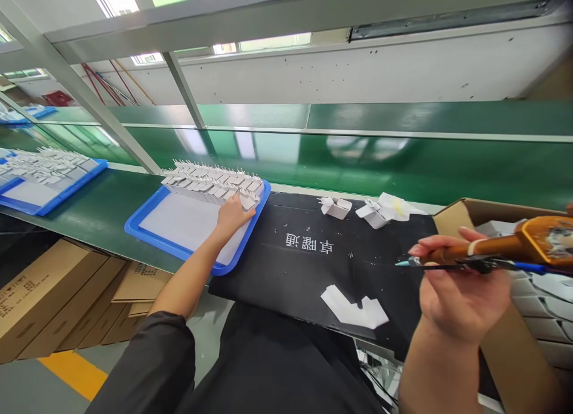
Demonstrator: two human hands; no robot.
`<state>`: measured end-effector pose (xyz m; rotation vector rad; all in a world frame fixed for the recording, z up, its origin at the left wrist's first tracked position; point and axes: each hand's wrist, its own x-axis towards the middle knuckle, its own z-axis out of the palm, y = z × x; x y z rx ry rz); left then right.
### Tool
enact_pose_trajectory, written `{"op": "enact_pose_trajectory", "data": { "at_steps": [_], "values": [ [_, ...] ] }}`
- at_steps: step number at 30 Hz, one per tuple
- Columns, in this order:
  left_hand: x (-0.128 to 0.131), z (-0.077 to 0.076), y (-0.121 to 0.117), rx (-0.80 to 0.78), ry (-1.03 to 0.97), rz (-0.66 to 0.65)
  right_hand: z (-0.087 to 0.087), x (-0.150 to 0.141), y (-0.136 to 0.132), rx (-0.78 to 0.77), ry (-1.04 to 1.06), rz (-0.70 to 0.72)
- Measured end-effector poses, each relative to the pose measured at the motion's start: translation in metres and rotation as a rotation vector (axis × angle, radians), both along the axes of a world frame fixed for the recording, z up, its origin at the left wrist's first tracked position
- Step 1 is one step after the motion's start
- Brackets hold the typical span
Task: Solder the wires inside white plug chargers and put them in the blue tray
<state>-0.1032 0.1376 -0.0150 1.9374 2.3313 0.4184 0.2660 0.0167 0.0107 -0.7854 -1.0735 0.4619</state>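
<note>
Green bench [111,193] and black mat [277,265] stretch before me. My left hand [233,216] touches the near right end of the white parts [210,178] rowed in the blue tray [152,236], perhaps to save space; whether its fingers grip one, I cannot tell. My right hand [463,289] curls around an amber tool [496,249], tip leftward, probably for control.

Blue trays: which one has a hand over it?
The tray nearest the black mat: the left hand is at its white pieces. The trays farther left have no hand over them.
</note>
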Motion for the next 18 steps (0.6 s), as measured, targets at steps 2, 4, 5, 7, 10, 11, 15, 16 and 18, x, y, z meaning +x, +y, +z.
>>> {"op": "enact_pose_trajectory", "data": {
  "at_steps": [2,4,5,7,10,11,15,16,18],
  "values": [
    [-0.008,0.006,-0.006,0.055,-0.1,0.004,-0.001,0.002,0.0,-0.014,-0.013,0.012],
    [-0.015,0.018,-0.017,0.14,-0.423,0.011,-0.002,0.003,0.0,-0.021,-0.014,0.011],
    [-0.017,0.025,-0.025,0.175,-0.671,0.002,-0.002,0.003,0.0,-0.022,-0.009,0.003],
    [-0.016,0.042,-0.041,0.193,-1.205,-0.046,-0.001,0.003,0.0,-0.018,0.006,-0.028],
    [-0.005,0.066,-0.065,0.085,-1.725,-0.079,0.001,0.002,0.002,-0.016,0.019,-0.07],
    [-0.001,0.072,-0.072,0.035,-1.819,-0.078,0.001,0.002,0.004,-0.016,0.018,-0.077],
    [0.013,0.083,-0.087,-0.124,-2.008,-0.075,0.001,0.006,0.008,-0.025,0.014,-0.087],
    [0.014,0.083,-0.089,-0.149,-2.031,-0.076,0.0,0.007,0.009,-0.027,0.015,-0.086],
    [0.015,0.081,-0.091,-0.181,-2.06,-0.089,0.0,0.009,0.01,-0.025,0.017,-0.084]
  ]
}}
